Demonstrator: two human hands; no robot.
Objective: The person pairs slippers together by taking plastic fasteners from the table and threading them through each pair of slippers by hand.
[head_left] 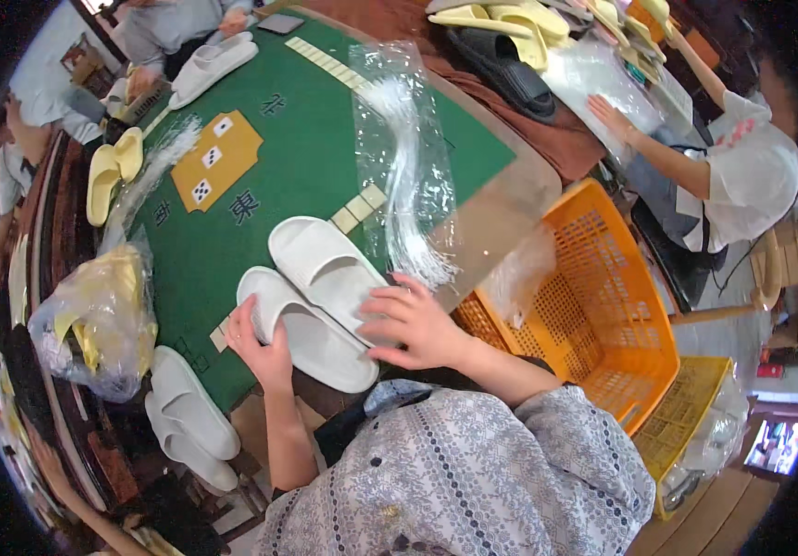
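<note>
In front of me a pair of white slippers lies side by side at the table's near edge, heels toward me: the left slipper (pixel 311 334) and the right slipper (pixel 329 273). My left hand (pixel 264 347) grips the outer edge of the left slipper, its thumb near the strap. Fingers spread, my right hand (pixel 417 324) rests against the heel of the right slipper. Beyond it is a clear plastic bag (pixel 403 148) of long white ties. At lower left, another white slipper pair (pixel 190 417) sits beside the table.
A green game table (pixel 297 157) carries small pale tiles and another bundle of white ties (pixel 153 176). To my right stands an orange plastic crate (pixel 593 306), with a yellow crate (pixel 695 417) beyond. At left sits a bag of yellow slippers (pixel 98 324). Other people work around the table.
</note>
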